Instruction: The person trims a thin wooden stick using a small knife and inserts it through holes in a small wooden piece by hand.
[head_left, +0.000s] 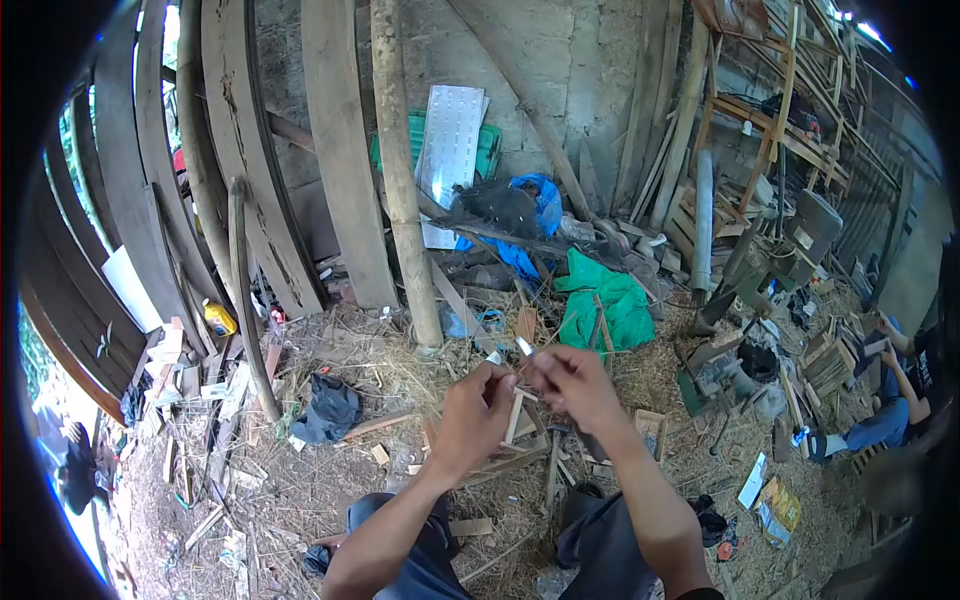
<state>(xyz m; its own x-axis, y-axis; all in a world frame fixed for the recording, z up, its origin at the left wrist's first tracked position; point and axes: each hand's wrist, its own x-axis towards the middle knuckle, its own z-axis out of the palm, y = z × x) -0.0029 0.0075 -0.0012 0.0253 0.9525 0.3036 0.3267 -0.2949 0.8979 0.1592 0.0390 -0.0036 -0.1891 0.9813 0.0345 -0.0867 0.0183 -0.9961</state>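
Observation:
My left hand is closed in a pinch, with a small white piece showing at its fingertips. Close beside it, my right hand pinches another small white, narrow piece. Both pieces are too small to name. The two hands nearly meet in front of my body, raised above the ground. Just beneath them are light wooden strips and a wooden frame, partly covered by the hands.
Wood scraps and shavings litter the ground. A wooden post stands ahead, near a green plastic sheet. A black plastic bag lies left. At right, a person sits near a machine. Planks lean on the wall.

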